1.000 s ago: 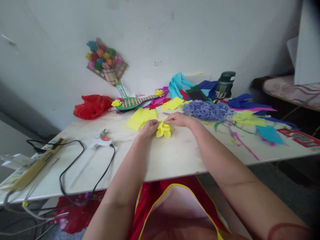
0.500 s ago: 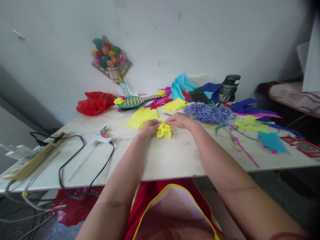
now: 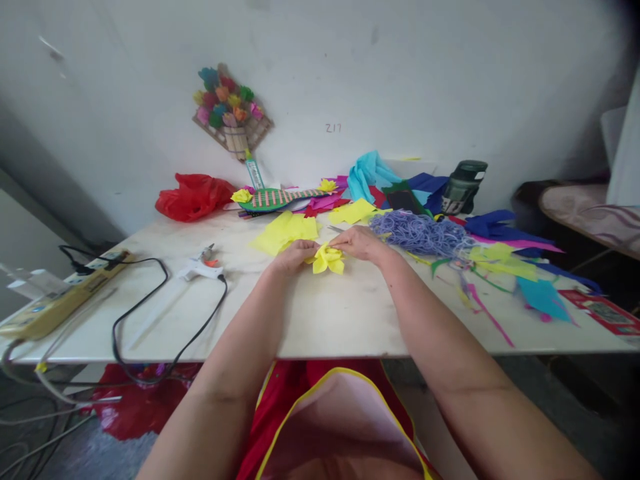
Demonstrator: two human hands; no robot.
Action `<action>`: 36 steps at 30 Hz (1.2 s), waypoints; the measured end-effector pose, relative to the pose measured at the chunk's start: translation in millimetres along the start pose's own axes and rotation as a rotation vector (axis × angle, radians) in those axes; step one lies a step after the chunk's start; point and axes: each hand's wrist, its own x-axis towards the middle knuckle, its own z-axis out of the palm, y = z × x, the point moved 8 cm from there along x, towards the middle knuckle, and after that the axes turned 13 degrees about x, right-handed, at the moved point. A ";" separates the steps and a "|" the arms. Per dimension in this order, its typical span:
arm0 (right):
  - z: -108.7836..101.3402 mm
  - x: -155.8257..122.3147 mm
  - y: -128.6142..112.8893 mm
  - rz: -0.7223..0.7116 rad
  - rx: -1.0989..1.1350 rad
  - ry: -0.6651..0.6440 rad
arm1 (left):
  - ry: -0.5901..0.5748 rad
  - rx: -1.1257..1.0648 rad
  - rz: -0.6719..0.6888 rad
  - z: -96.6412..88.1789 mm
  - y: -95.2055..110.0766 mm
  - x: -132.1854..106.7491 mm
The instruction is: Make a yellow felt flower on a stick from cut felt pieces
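Observation:
A yellow crepe-paper flower (image 3: 328,259) is held between my two hands, low over the middle of the table. My left hand (image 3: 299,255) pinches its left edge. On the other side, the fingers of my right hand (image 3: 361,243) are closed on its upper right petals. Just beyond my left hand lies a sheet of yellow crepe paper (image 3: 285,232). Metal scissor-like tips (image 3: 335,229) stick out beside my right hand; the rest of that tool is hidden. Farther back is a green woven piece (image 3: 285,199) with small yellow flowers at its ends.
A white glue gun (image 3: 200,268) with a black cord and a yellow power strip (image 3: 65,297) lie at the left. Tangled purple yarn (image 3: 420,232), paper scraps (image 3: 543,297) and a dark green bottle (image 3: 464,188) are on the right. A red plastic bag (image 3: 195,197) sits at the back left.
Both hands stay on the yellow flower, whose petals have turned slightly. The whole view has shifted a little.

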 end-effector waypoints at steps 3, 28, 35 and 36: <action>0.0 0.2 -2.0 -0.017 -0.012 0.001 | -0.025 -0.047 0.023 0.9 0.4 0.5; 15.2 4.9 23.8 -0.007 0.347 -0.078 | 0.107 0.419 0.163 -0.6 24.5 -7.0; 15.2 4.9 24.7 -0.005 0.316 -0.076 | 0.131 0.507 0.176 0.1 26.7 -4.6; 14.7 4.7 24.6 -0.003 0.310 -0.071 | 0.141 0.524 0.185 0.5 28.2 -4.5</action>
